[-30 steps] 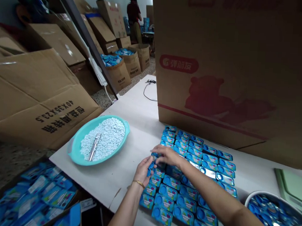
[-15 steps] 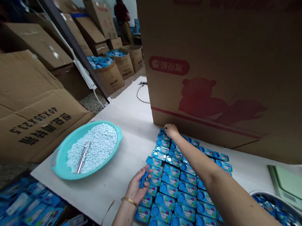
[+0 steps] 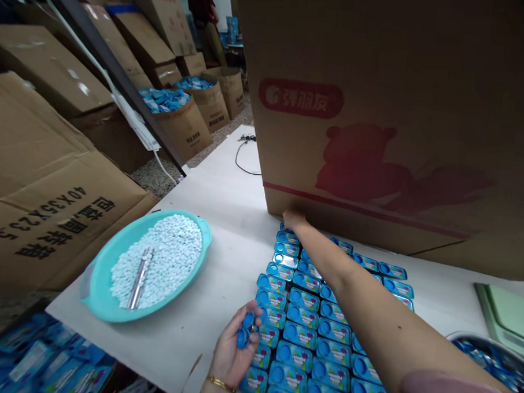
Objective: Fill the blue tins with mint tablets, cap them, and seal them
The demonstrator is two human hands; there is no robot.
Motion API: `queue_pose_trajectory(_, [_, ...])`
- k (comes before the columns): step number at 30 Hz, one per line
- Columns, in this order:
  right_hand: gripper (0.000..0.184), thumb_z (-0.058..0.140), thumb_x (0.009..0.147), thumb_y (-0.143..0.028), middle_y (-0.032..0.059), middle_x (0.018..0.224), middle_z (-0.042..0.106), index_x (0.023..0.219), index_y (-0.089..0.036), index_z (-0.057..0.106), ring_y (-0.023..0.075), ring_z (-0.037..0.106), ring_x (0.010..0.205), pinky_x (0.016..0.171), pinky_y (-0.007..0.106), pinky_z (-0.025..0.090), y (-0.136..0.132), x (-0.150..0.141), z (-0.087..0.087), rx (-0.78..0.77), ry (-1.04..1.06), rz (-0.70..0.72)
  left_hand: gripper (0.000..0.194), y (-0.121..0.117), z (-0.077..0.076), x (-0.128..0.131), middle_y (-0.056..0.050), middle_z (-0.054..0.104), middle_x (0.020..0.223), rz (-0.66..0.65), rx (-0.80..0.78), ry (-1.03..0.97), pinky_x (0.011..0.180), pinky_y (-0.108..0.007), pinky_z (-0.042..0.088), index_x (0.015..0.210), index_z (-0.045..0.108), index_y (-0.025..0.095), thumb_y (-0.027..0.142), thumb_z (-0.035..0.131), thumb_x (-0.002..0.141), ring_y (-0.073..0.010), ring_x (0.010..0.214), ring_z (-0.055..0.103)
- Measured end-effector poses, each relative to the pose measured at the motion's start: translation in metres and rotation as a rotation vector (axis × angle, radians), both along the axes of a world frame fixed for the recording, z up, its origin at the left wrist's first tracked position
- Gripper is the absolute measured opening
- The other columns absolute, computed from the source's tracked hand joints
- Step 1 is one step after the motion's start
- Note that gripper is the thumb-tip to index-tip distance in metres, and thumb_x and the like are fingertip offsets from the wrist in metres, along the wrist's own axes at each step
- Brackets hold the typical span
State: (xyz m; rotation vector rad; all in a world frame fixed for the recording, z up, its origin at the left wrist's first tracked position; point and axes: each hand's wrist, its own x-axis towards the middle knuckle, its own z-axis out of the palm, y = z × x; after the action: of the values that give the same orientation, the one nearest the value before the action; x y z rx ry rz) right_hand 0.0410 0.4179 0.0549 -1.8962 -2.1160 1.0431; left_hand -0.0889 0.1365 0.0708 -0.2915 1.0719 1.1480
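In my left hand, palm up with fingers curled, lie several small round blue caps. It is beside the left edge of many rows of flat blue tins with printed lids, each with a round blue spot at one end. My right arm stretches across the rows. At the far left corner, against the big carton, my right hand is bent down over the farthest tin; its fingers look closed, and whatever they hold is hidden.
A turquoise basin of pale tablets, with a metal tube in it, stands left. A large carton walls off the back. On the right are a metal bowl of blue pieces and a scale. A person stands far behind.
My right hand stays at the far corner, its fingers now tucked out of sight. My left hand has moved slightly down, still holding the caps. The view has shifted a little.
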Motion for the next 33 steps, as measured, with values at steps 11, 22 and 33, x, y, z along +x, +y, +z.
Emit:
queue_pose_trajectory(11, [0.019, 0.041, 0.081, -0.026, 0.0019, 0.079, 0.058, 0.080, -0.024, 0.059, 0.0140, 0.054, 0.077, 0.070, 0.025, 0.042, -0.372, 0.131, 0.018, 0.136, 0.459, -0.175, 0.014, -0.035, 0.011, 0.079, -0.011, 0.062, 0.083, -0.217, -0.013, -0.026, 0.064, -0.027, 0.051, 0.082, 0.058, 0.009, 0.007, 0.049, 0.072, -0.0171, 0.078, 0.060])
queue_pose_trajectory(22, [0.019, 0.046, 0.073, -0.026, 0.0019, 0.074, 0.057, 0.086, -0.021, 0.059, 0.0146, 0.053, 0.063, 0.064, 0.028, 0.043, -0.531, 0.269, 0.026, 0.326, 0.255, -0.997, 0.019, -0.038, 0.073, 0.311, -0.003, 0.058, 0.088, -0.953, 0.280, 0.040, 0.072, -0.028, 0.045, 0.090, 0.056, 0.019, 0.020, 0.052, 0.072, -0.0098, 0.074, 0.055])
queue_pose_trajectory(33, [0.043, 0.050, 0.067, -0.043, 0.0053, 0.089, 0.056, 0.104, -0.022, 0.042, 0.0128, 0.056, 0.054, 0.043, 0.026, 0.047, -0.537, 0.385, -0.032, -0.017, 1.013, -1.608, 0.021, -0.118, -0.006, 0.370, 0.000, 0.061, 0.067, -1.152, 0.386, 0.511, 0.060, -0.020, 0.045, 0.080, 0.057, 0.018, 0.019, 0.064, 0.060, -0.0095, 0.061, 0.058])
